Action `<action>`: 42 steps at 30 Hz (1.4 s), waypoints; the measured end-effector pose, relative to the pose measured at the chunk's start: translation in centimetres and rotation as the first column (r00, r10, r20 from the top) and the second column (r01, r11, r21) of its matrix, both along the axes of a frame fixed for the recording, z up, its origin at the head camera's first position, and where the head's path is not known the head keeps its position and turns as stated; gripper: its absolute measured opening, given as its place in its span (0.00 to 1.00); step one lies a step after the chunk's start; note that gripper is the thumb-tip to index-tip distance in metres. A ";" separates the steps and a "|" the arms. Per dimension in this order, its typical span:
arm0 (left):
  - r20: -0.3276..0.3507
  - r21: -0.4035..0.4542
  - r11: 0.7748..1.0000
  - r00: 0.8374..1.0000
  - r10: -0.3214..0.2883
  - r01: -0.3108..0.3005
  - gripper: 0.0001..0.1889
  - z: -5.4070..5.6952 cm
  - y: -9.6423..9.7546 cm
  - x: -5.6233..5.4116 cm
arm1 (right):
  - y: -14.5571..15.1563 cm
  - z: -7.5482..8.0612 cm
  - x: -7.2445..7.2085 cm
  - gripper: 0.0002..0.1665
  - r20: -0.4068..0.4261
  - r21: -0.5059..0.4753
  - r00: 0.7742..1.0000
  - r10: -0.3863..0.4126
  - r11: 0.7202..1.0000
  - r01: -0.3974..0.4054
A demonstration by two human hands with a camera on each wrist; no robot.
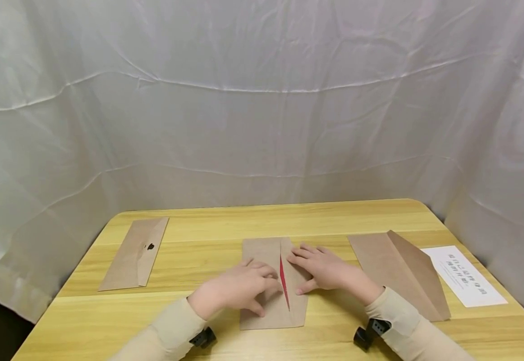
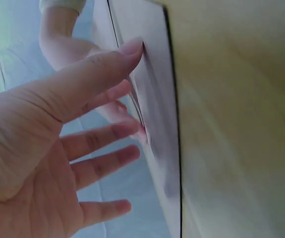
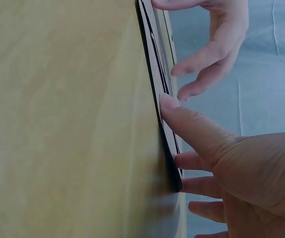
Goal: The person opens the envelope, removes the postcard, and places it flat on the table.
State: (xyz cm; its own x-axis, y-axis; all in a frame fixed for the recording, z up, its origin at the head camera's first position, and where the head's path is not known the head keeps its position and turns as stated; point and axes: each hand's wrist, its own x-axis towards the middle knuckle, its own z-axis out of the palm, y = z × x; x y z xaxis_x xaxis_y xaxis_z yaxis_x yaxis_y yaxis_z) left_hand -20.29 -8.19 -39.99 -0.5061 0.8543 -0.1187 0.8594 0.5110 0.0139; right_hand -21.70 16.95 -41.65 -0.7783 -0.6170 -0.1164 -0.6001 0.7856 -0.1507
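A brown paper envelope [image 1: 262,248] lies on the table in front of me, its flap [image 1: 299,308] folded out to the right. Between body and flap a narrow slit shows something red [image 1: 282,276] inside. My left hand [image 1: 239,287] is over the envelope's body, fingers loosely bent near the slit; in the left wrist view its thumb and fingers [image 2: 100,141] are spread apart. On the flap rests my right hand [image 1: 324,268], fingers extended. The right wrist view shows that thumb [image 3: 182,115] against the paper at the envelope's edge.
At the left of the wooden table [image 1: 208,220] lies a closed brown envelope [image 1: 126,258] with a small dark mark. To the right another brown envelope [image 1: 374,250] with its flap out overlaps a printed white card [image 1: 478,296]. Pale curtains [image 1: 262,125] hang around the table.
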 end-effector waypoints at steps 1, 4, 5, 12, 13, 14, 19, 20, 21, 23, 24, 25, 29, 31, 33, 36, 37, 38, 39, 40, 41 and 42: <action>-0.005 0.004 1.000 1.000 -0.028 0.028 0.29 0.0 0.3 0.1 | 0.0 0.0 0.0 0.49 -0.002 0.000 1.000 0.001 1.000 -0.001; -0.013 0.013 0.995 0.995 -0.101 0.101 0.24 -0.1 1.2 0.2 | 0.1 0.0 0.0 0.49 -0.010 0.003 1.000 0.005 1.000 -0.005; -0.014 0.018 0.992 0.992 -0.122 0.123 0.23 -0.2 1.4 0.2 | 0.1 0.0 0.0 0.50 -0.010 0.004 1.000 0.006 1.000 -0.006; 0.013 0.036 0.978 0.978 -0.207 0.207 0.17 -0.4 2.8 0.5 | 0.2 0.2 0.1 0.49 0.020 -0.009 1.000 -0.003 1.000 0.003; 0.018 0.037 0.977 0.977 -0.212 0.212 0.17 -0.4 3.0 0.6 | 0.2 0.2 0.1 0.49 0.024 -0.011 1.000 -0.006 1.000 0.006; 0.023 0.036 0.976 0.976 -0.216 0.215 0.16 -0.4 3.1 0.6 | 0.2 0.2 0.1 0.49 0.026 -0.012 1.000 -0.008 1.000 0.008; 0.021 0.033 0.971 0.971 -0.239 0.238 0.14 -0.5 3.8 0.7 | 0.4 0.2 0.0 0.49 0.003 -0.006 1.000 0.005 1.000 -0.005; 0.022 0.033 0.970 0.970 -0.241 0.240 0.14 -0.4 3.9 0.8 | 0.4 0.2 0.0 0.49 -0.005 -0.004 1.000 0.010 1.000 -0.010; 0.025 0.035 0.970 0.970 -0.242 0.241 0.14 -0.4 4.1 0.8 | 0.5 0.2 -0.1 0.48 -0.011 -0.001 1.000 0.013 1.000 -0.013; 0.026 0.033 0.970 0.970 -0.242 0.241 0.13 -0.3 4.3 0.8 | 0.4 0.2 -0.1 0.48 -0.026 0.005 0.999 0.021 1.000 -0.021; 0.027 0.032 0.970 0.970 -0.241 0.240 0.13 -0.2 4.3 0.9 | 0.4 0.2 -0.1 0.47 -0.029 0.006 0.999 0.024 1.000 -0.023; 0.029 0.031 0.971 0.971 -0.238 0.238 0.13 -0.2 4.4 0.9 | 0.4 0.3 -0.1 0.47 -0.031 0.007 0.999 0.025 1.000 -0.024; 0.018 0.029 0.971 0.971 -0.237 0.237 0.13 -0.2 4.5 1.0 | 0.4 0.3 0.0 0.47 -0.021 0.012 1.000 0.018 1.000 -0.017; 0.009 0.031 0.970 0.971 -0.241 0.240 0.13 -0.3 4.5 1.1 | 0.4 0.2 -0.1 0.47 -0.015 0.016 1.000 0.010 1.000 -0.010; 0.002 0.039 0.968 0.969 -0.247 0.247 0.13 -0.3 4.4 1.1 | 0.4 0.0 -0.1 0.47 -0.008 0.021 1.000 0.002 1.000 -0.002; -0.011 0.050 0.966 0.967 -0.254 0.254 0.14 -0.3 4.2 1.1 | 0.3 -0.3 -0.2 0.49 -0.007 0.028 1.000 -0.001 1.000 0.001; -0.017 0.054 0.965 0.966 -0.257 0.257 0.14 -0.3 4.1 1.2 | 0.3 -0.4 -0.3 0.49 -0.008 0.031 1.000 -0.002 1.000 0.002; -0.022 0.058 0.964 0.966 -0.259 0.260 0.14 -0.3 4.0 1.3 | 0.3 -0.5 -0.3 0.49 -0.006 0.033 1.000 -0.004 0.999 0.004; -0.031 0.059 0.963 0.965 -0.262 0.263 0.14 -0.3 4.0 1.4 | 0.3 -0.6 -0.3 0.50 -0.005 0.035 1.000 -0.006 0.999 0.006; -0.038 0.062 0.962 0.964 -0.263 0.265 0.14 -0.2 3.9 1.5 | 0.3 -0.7 -0.3 0.50 -0.002 0.032 1.000 -0.008 0.999 0.008; -0.044 0.062 0.963 0.965 -0.260 0.262 0.14 -0.1 3.8 1.6 | 0.3 -0.7 -0.3 0.50 0.002 0.030 1.000 -0.010 0.999 0.010; -0.052 0.060 0.964 0.965 -0.258 0.261 0.14 -0.1 3.6 1.8 | 0.3 -0.8 -0.3 0.51 0.005 0.025 1.000 -0.011 1.000 0.011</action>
